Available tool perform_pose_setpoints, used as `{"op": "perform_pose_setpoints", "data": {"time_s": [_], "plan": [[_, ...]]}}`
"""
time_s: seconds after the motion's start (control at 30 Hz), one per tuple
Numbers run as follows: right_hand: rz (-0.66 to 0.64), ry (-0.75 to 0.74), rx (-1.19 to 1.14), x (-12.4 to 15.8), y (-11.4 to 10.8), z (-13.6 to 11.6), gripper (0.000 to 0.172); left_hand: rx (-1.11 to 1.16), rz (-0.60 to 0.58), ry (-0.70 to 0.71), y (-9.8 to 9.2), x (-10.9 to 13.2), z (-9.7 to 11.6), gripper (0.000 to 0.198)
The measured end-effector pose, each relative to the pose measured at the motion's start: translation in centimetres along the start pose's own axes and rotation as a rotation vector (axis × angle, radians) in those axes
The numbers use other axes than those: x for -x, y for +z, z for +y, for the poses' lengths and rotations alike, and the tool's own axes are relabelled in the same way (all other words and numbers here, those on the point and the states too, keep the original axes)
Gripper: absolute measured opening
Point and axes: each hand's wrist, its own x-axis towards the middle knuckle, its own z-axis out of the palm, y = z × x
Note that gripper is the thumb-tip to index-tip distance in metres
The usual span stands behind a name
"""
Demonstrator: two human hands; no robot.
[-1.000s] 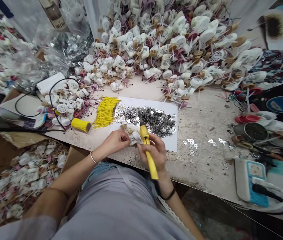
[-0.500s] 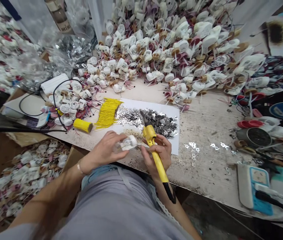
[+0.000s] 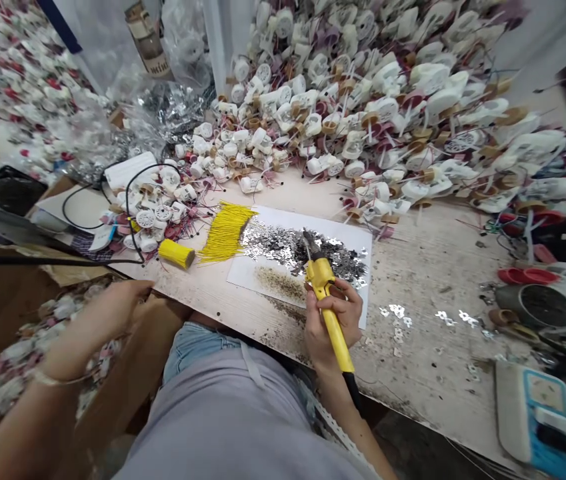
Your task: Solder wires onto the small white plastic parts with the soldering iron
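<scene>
The right hand (image 3: 330, 330) grips the yellow soldering iron (image 3: 319, 273) penlike, its tip over the metal tabs (image 3: 283, 247); the left hand (image 3: 107, 310), loosely open, reaches toward a cardboard box (image 3: 135, 360) of white plastic parts (image 3: 7, 393).

Left hand (image 3: 110, 310) stretched out low to one side, loosely curled, bare arm reaching across, right hand (image 3: 331, 325) closed in a firm grip, wrist slightly bent.

Glinting silver-grey: metal tabs (image 3: 303, 250) on white paper sheet (image 3: 247, 277); showing yellow: wires (image 3: 227, 232) left of sheet, soldering iron handle (image 3: 319, 272) over sheet.
</scene>
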Motion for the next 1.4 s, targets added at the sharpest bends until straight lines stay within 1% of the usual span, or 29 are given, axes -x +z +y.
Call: {"op": "perform_pose_setpoints", "data": {"time_s": [0.03, 0.1, 0.13, 0.17, 0.2, 0.23, 0.27, 0.3, 0.33, 0.37, 0.4, 0.43, 0.5, 0.53, 0.6, 0.67, 0.73, 0.77, 0.83, 0.9, 0.97, 1.0, 1.07, 1.13, 1.17, 1.23, 1.27, 1.33, 1.4], "plan": [[0.014, -0.012, 0.015, 0.0, -0.2, -0.1, 0.018, -0.003, -0.067, 0.08, 1.0, -1.9, 3.0, 0.032], [0.058, -0.045, 0.038, -0.2, -0.6, -0.3, 0.018, 0.056, -0.166, 0.3, 2.7, -6.1, 9.2, 0.038], [0.083, -0.064, 0.048, -0.2, -0.9, -0.4, 0.019, 0.101, -0.233, 0.419, 3.4, -8.2, 12.2, 0.036], [0.108, -0.078, 0.06, -0.2, -1.2, -0.6, 0.019, 0.141, -0.254, 0.532, 3.8, -10.4, 15.0, 0.032], [0.132, -0.088, 0.074, -0.3, -1.6, -0.7, 0.019, 0.157, -0.221, 0.608, 4.0, -12.5, 17.7, 0.027], [0.155, -0.097, 0.088, -0.3, -2.0, -0.8, 0.019, 0.164, -0.154, 0.635, 4.0, -14.4, 20.1, 0.023], [0.177, -0.108, 0.106, -0.2, -2.5, -1.0, 0.019, 0.159, -0.054, 0.626, 3.9, -16.0, 22.1, 0.021], [0.194, -0.117, 0.125, -0.2, -2.9, -1.1, 0.019, 0.127, 0.041, 0.568, 3.7, -17.3, 23.7, 0.02], [0.207, -0.126, 0.144, -0.1, -3.4, -1.2, 0.019, 0.089, 0.113, 0.506, 3.5, -18.1, 24.9, 0.02], [0.216, -0.134, 0.164, 0.0, -3.8, -1.3, 0.019, 0.057, 0.158, 0.465, 3.4, -18.6, 25.5, 0.02], [0.221, -0.142, 0.184, 0.1, -4.2, -1.4, 0.02, 0.03, 0.185, 0.444, 3.4, -18.5, 25.6, 0.022], [0.222, -0.148, 0.201, 0.1, -4.5, -1.5, 0.02, 0.013, 0.197, 0.448, 3.7, -18.1, 25.3, 0.026], [0.208, -0.164, 0.222, 0.1, -4.9, -1.6, 0.022, 0.001, 0.216, 0.482, 4.9, -16.5, 23.5, 0.033], [0.191, -0.171, 0.223, 0.0, -4.9, -1.6, 0.023, -0.005, 0.23, 0.48, 5.9, -15.6, 22.4, 0.034], [0.135, -0.184, 0.203, -0.3, -4.8, -1.7, 0.024, -0.001, 0.245, 0.419, 8.1, -13.8, 20.2, 0.041], [0.076, -0.207, 0.174, -0.6, -4.4, -1.7, 0.024, 0.012, 0.221, 0.356, 10.2, -12.5, 18.8, 0.051], [0.043, -0.234, 0.158, -0.9, -4.1, -1.7, 0.024, 0.039, 0.18, 0.338, 11.7, -11.6, 18.5, 0.06], [0.036, -0.244, 0.153, -1.0, -4.0, -1.7, 0.024, 0.056, 0.158, 0.346, 12.2, -11.3, 18.6, 0.063], [0.038, -0.249, 0.147, -1.0, -3.9, -1.6, 0.024, 0.086, 0.125, 0.389, 12.5, -10.8, 19.2, 0.065], [0.044, -0.235, 0.14, -0.9, -4.1, -1.5, 0.024, 0.109, 0.111, 0.456, 12.0, -10.6, 19.7, 0.063], [0.064, -0.212, 0.128, -0.7, -4.3, -1.3, 0.024, 0.128, 0.123, 0.521, 10.9, -11.1, 19.8, 0.053], [0.072, -0.201, 0.123, -0.7, -4.4, -1.2, 0.024, 0.135, 0.14, 0.542, 10.1, -11.9, 19.8, 0.047], [0.087, -0.188, 0.113, -0.6, -4.4, -1.2, 0.024, 0.147, 0.2, 0.539, 8.2, -14.3, 19.4, 0.035], [0.086, -0.183, 0.108, -0.7, -4.3, -1.4, 0.023, 0.172, 0.302, 0.487, 6.2, -17.7, 18.8, 0.028], [0.08, -0.182, 0.109, -0.7, -4.1, -1.5, 0.023, 0.183, 0.379, 0.438, 5.2, -19.6, 18.5, 0.026], [0.057, -0.198, 0.122, -0.8, -3.8, -1.7, 0.022, 0.147, 0.49, 0.315, 3.6, -22.8, 18.0, 0.029], [0.042, -0.211, 0.133, -0.8, -3.6, -1.7, 0.022, 0.109, 0.499, 0.243, 3.1, -24.0, 17.8, 0.031], [0.017, -0.238, 0.158, -0.6, -3.3, -1.7, 0.02, 0.028, 0.442, 0.15, 2.5, -25.6, 17.4, 0.035], [0.004, -0.237, 0.161, -0.3, -3.2, -1.4, 0.019, -0.037, 0.371, 0.152, 2.3, -26.1, 17.2, 0.034]]}}
